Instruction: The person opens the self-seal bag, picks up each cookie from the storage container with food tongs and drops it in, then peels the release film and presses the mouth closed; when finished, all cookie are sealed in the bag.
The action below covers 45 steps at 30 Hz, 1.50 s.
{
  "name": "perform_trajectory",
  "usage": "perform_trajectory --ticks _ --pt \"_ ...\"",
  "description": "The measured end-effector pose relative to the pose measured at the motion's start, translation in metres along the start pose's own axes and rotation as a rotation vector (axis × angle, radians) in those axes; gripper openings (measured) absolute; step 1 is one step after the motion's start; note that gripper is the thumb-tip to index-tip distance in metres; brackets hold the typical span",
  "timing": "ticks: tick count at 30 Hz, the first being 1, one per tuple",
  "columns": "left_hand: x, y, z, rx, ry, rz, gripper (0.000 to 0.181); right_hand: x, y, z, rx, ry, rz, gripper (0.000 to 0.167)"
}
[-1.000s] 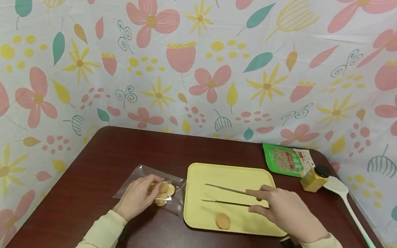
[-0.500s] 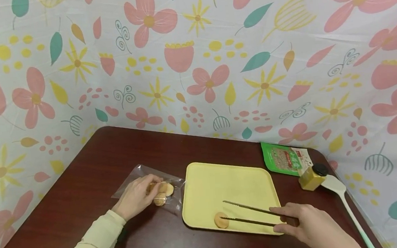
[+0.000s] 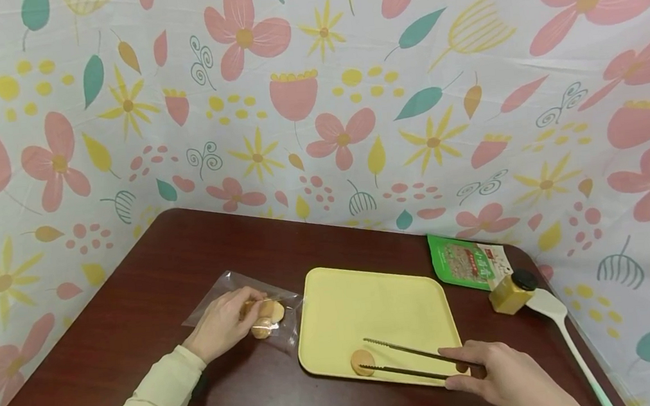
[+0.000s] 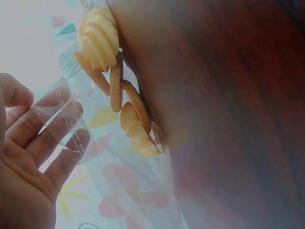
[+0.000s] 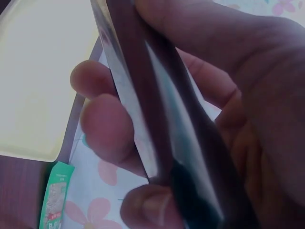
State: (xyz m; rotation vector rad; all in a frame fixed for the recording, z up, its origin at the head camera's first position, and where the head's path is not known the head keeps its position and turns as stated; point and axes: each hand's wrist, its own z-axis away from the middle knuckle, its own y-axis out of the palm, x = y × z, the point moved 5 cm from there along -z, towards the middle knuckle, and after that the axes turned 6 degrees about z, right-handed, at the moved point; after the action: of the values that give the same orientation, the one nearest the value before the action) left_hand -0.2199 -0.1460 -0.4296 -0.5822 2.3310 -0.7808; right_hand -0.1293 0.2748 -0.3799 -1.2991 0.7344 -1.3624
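Note:
In the head view my left hand (image 3: 225, 324) is at a clear plastic bag (image 3: 229, 282) left of the tray. Several cookies (image 3: 262, 328) lie inside. The left wrist view shows the fingers and thumb pinching the bag's edge, beside piped, swirled cookies (image 4: 99, 38). My right hand (image 3: 505, 374) grips metal tongs (image 3: 413, 351) over the tray's near right part, their arms spread apart. One toothed tip overlaps a round cookie (image 3: 359, 358) on the yellow tray (image 3: 362, 296); the other is above and right of it. In the right wrist view fingers curl round the tongs (image 5: 164, 100).
On the right of the dark wooden table (image 3: 212, 238) lie a green food pouch (image 3: 463, 262), a yellow jar (image 3: 507, 295) with a black lid, and a white spatula (image 3: 551, 306) along the edge. A flower-patterned cloth (image 3: 335, 183) hangs behind.
My right hand has moved nearer and to the right, bringing the tongs from mid-tray down to the round cookie. Then they sank slightly further. My left hand stays at the bag.

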Motion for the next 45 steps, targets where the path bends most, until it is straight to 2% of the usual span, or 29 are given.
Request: perform_trajectory --ticks 10,16,33,40,45 --pt "-0.0003 -0.0004 0.0003 0.000 0.003 -0.002 0.014 0.0016 0.0028 0.0002 -0.030 -0.061 0.060 0.051" --pt "-0.0005 -0.0006 0.0008 0.002 0.002 -0.003 0.014 -0.0020 0.0060 -0.0016 0.011 -0.038 0.021 0.053" --pt "-0.0007 -0.0011 0.0011 -0.016 0.012 0.000 0.014 -0.0049 0.0090 -0.0040 0.050 -0.065 -0.004 0.055" --pt "0.0002 -0.0011 0.0011 -0.018 0.016 0.013 0.014 -0.0036 0.0079 -0.0058 0.048 -0.078 0.009 0.056" --pt "0.0007 -0.0011 0.0007 -0.013 0.013 0.022 0.014 -0.0017 0.0063 -0.0063 0.028 -0.117 0.024 0.054"
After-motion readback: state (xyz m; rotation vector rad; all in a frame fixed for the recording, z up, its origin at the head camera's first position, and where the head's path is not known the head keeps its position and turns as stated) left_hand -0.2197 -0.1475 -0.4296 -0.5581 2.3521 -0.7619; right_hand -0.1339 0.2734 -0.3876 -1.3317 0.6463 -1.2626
